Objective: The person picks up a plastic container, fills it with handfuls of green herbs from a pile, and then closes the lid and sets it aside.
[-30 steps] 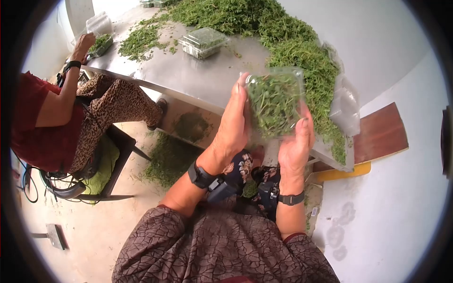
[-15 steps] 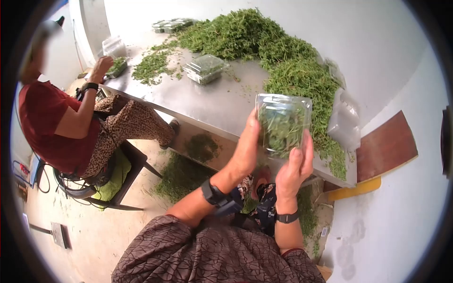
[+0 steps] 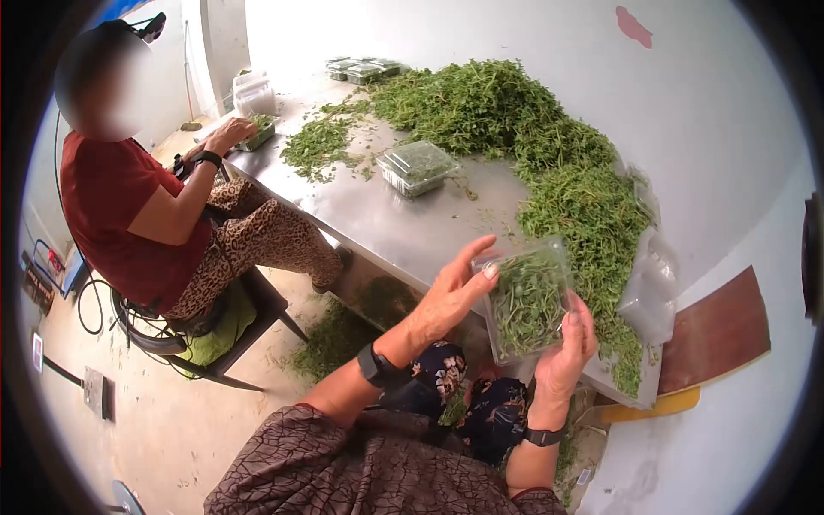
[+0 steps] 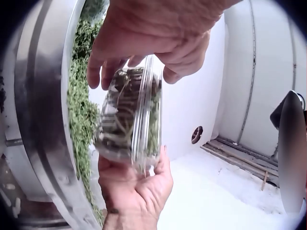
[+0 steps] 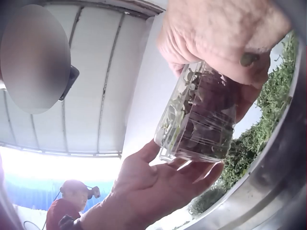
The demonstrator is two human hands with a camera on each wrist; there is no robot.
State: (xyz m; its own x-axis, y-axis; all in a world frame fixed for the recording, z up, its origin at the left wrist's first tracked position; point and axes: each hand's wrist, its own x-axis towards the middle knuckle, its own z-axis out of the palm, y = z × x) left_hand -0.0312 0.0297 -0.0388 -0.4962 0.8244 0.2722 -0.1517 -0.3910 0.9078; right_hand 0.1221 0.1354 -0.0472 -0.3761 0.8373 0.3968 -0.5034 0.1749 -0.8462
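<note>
A clear plastic clamshell box (image 3: 530, 300), closed and filled with green leafy sprigs, is held up tilted in front of the table's near edge. My right hand (image 3: 565, 356) grips its right side, thumb in front and fingers behind. On the opposite side my left hand (image 3: 451, 296) has its fingers extended and spread, with the thumb tip right at the box's upper left corner. In the left wrist view, the left fingers (image 4: 96, 72) straddle the box's edge loosely. Ribbed walls and a lid rim show on the box (image 5: 201, 115) in the right wrist view.
A large heap of greens (image 3: 481, 107) covers the metal table's (image 3: 360, 210) back and right. Another filled box (image 3: 416, 167) stands mid-table, several more (image 3: 365, 69) behind. Nested clear containers (image 3: 648, 292) lie at the right edge. A seated person (image 3: 120, 223) works over a box at left.
The box has turned and shifted right and down in view. My left hand has loosened from its side, fingers now spread, while the right hand keeps its grip. The head view has swung upward.
</note>
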